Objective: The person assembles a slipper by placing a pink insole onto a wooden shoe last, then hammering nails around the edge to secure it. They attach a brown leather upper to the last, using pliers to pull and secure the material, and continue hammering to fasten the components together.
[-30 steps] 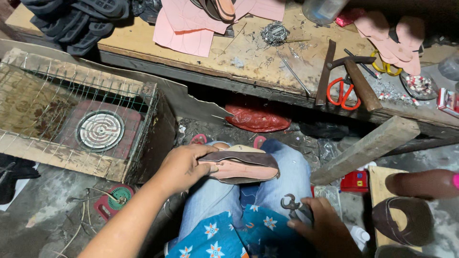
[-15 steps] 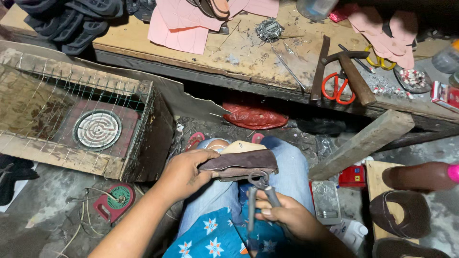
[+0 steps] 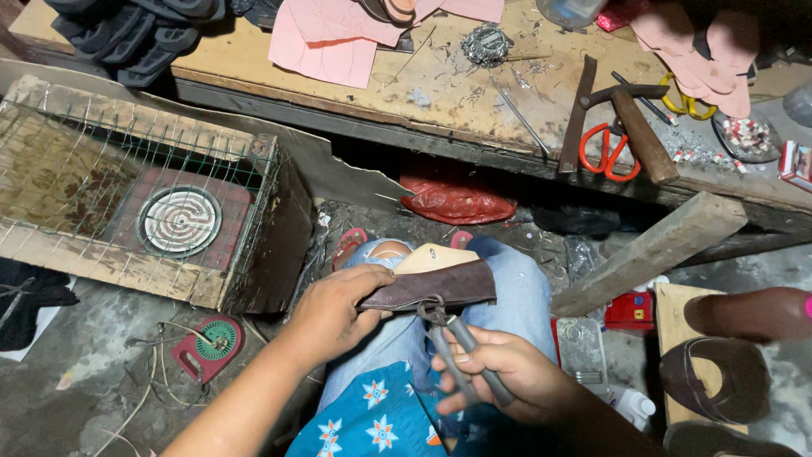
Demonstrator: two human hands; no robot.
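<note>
We sit low on the floor with a cluttered workbench [image 3: 254,72] ahead of our knees. On it lie pink cut-out sheets [image 3: 326,42], a hammer [image 3: 639,127] lying across red-handled scissors [image 3: 605,152], yellow-handled scissors [image 3: 685,100] just beyond, and a small dish of bits [image 3: 746,135] near the right edge. A pile of dark soles [image 3: 135,34] sits at the bench's left end. Under the bench lies a crumpled red bag [image 3: 457,201]. To our left stands a wooden box with wire mesh [image 3: 101,169] holding a round coil heater [image 3: 179,222]; a red round gadget with wires [image 3: 207,340] lies on the floor near it. To our right a wooden plank [image 3: 651,252] leans at a slant, with a small red box [image 3: 628,310] just below it and a brown shoe upper [image 3: 715,379] further right. Nothing lies between our hands and the work on our lap.

Our left hand [image 3: 334,309] grips the shoe piece [image 3: 427,283], a brown leather upper over a pale sole, resting on our knee in blue jeans [image 3: 529,296]. The thumb presses on top, and the other fingers curl beneath, pinching the left end. Our right hand [image 3: 507,381] wraps its fingers closed around the handles of the pliers [image 3: 448,326], whose nose touches the lower edge of the brown leather near its middle. We cannot tell whether the nose bites the leather or only meets it.
</note>
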